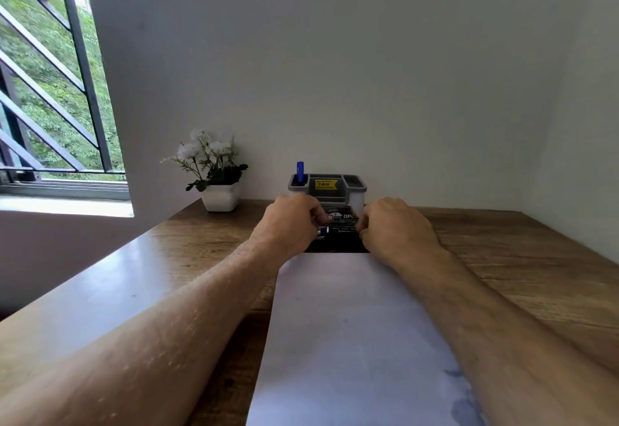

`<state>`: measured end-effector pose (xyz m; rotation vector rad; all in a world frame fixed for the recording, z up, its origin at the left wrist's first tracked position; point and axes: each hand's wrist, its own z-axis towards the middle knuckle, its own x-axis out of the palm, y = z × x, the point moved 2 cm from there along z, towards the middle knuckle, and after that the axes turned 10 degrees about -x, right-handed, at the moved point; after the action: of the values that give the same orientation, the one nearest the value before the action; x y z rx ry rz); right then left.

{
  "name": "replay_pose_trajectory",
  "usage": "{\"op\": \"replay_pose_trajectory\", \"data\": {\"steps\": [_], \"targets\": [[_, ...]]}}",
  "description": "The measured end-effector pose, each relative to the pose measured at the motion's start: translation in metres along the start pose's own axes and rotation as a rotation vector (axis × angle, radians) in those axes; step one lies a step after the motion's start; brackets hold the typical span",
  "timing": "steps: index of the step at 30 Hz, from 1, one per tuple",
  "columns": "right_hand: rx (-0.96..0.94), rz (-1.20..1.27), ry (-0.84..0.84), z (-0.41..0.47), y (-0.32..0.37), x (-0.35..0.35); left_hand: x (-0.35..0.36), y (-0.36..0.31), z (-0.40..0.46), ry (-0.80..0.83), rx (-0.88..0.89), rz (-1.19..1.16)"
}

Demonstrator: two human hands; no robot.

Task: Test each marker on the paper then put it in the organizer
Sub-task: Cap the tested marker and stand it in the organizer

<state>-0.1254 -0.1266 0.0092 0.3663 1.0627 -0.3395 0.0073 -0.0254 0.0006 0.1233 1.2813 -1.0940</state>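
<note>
Both hands reach to the far end of the wooden desk [485, 251]. The left hand [289, 223] and right hand [395, 228] each close their fingers on one end of a dark marker [338, 230], held level just above a black marker pack [335, 244]. The pack lies at the far edge of a white sheet of paper [351, 331]. Behind it stands the grey plastic organizer [326, 186], with a blue marker [300, 171] upright in its left compartment. A white potted flower [214, 171] sits further left.
</note>
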Motion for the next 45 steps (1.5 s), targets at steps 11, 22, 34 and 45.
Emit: {"op": "replay_pose_trajectory", "data": {"steps": [11, 22, 34, 45], "targets": [[0.017, 0.066, 0.034, -0.005, 0.004, -0.004, -0.002, -0.004, -0.005, 0.035, 0.047, 0.102], [-0.05, 0.043, 0.058, -0.004, 0.004, -0.003, -0.001, -0.004, -0.002, -0.033, 0.099, 0.063], [-0.064, 0.11, 0.079, -0.007, 0.006, -0.003, -0.007, -0.01, -0.009, 0.055, 0.151, 0.137], [-0.049, 0.055, 0.128, -0.007, 0.004, -0.005, -0.002, -0.012, -0.006, 0.126, 0.199, 0.241]]}}
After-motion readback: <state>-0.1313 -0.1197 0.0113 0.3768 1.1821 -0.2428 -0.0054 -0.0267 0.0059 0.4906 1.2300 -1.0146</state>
